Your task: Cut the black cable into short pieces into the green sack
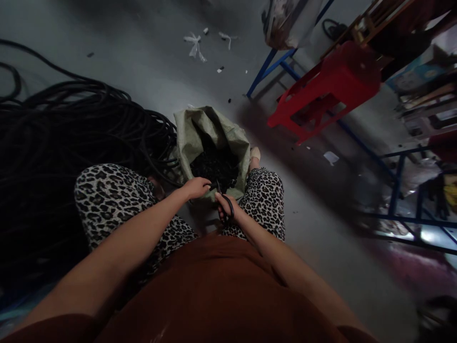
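Over the near rim of an open woven sack (185,138), both of my hands are close together. My left hand (197,187) is closed round a thin black strip (210,185), whose end pokes out toward the right. Black-handled scissors (227,206) are in my right hand (228,205), blades pointing up beside the strip's end; whether they touch it I cannot tell. Inside the sack lies a heap of small black pieces (217,164). A large pile of black rubber-like tubing or cord (107,114) spreads over the floor at left, reaching the sack's side.
A red plastic stool (332,85) lies tipped at upper right, by a blue metal frame (267,66). Another blue rack (396,186) stands at far right with bags. White plastic scraps (194,46) litter the floor ahead. My knees flank the sack.
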`<state>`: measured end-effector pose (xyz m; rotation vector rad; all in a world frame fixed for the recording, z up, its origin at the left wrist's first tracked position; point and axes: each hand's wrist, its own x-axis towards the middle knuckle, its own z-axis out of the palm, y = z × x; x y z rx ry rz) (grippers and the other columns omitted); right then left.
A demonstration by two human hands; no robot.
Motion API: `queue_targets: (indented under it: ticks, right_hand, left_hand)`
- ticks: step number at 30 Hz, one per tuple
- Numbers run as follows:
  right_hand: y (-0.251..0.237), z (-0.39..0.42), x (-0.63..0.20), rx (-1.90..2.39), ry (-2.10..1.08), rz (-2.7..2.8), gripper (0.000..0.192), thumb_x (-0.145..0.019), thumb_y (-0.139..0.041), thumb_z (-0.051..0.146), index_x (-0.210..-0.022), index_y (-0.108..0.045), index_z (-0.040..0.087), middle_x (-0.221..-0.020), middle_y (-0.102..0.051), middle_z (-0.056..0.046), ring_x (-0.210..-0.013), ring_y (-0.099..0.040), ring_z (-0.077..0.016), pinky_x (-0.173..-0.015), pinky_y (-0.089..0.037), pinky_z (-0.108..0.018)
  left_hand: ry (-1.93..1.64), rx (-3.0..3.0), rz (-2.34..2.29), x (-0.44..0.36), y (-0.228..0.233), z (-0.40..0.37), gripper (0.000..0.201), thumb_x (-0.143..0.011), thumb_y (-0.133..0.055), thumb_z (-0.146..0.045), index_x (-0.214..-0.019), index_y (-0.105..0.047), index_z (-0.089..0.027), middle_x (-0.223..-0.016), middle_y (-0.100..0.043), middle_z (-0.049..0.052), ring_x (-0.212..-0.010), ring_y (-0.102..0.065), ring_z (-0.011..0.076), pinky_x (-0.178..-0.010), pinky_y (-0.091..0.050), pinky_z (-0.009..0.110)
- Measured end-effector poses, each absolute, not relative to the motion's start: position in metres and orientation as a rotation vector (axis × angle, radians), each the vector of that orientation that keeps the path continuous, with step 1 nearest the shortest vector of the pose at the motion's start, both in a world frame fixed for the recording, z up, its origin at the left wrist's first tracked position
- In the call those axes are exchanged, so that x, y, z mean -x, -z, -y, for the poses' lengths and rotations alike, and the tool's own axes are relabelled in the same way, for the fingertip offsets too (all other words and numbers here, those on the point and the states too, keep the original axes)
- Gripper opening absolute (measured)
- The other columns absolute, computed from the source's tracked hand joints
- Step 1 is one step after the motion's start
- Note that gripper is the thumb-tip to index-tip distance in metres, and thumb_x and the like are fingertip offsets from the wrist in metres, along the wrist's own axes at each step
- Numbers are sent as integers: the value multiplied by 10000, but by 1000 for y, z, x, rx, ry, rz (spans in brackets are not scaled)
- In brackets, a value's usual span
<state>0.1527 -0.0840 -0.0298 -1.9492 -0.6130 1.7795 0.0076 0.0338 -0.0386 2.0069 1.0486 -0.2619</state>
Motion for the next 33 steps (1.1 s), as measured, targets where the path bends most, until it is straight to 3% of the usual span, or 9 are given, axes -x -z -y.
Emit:
queue_targets:
  ticks: [4,13,28,33]
  right_hand:
    - [28,82,-154,2016,-1724,555,359,-897,-474,519,-828,-520,170,-427,-444,75,-280,-423,-74,-306,-369,-170]
    - [29,85,-155,2062,-1716,607,311,-886,-522,453,-765,-521,167,-409,-410,78,-277,-397,-68,-291,-318,-161]
    - [34,87,-160,2073,-1654,670,376,-871,-559,467,-661,-522,157,-407,-402,67,-289,-380,-61,-316,-279,-171]
    - [33,86,-161,2036,-1673,613,402,-879,-518,537,-763,-548,153,-430,-452,62,-293,-424,-71,-317,-291,-165]
  left_hand:
    - [332,-2078,-1086,-5,37,-35,356,-855,-489,-312,-1159,-670,-272,-1100,-704,38,-1014,-625,218,-821,-462,251]
    - [443,-2095,-1081,-5,39,-37,342,-866,-461,-319,-1116,-692,-288,-1074,-714,34,-996,-632,206,-785,-463,236]
    - [480,-2082,-1152,-3,39,-41,357,-867,-443,-315,-1128,-685,-287,-1122,-701,24,-1021,-629,202,-791,-471,239]
    - [413,-2093,-1159,-2,35,-42,356,-864,-440,-294,-1116,-690,-282,-1081,-713,22,-989,-634,193,-774,-468,231]
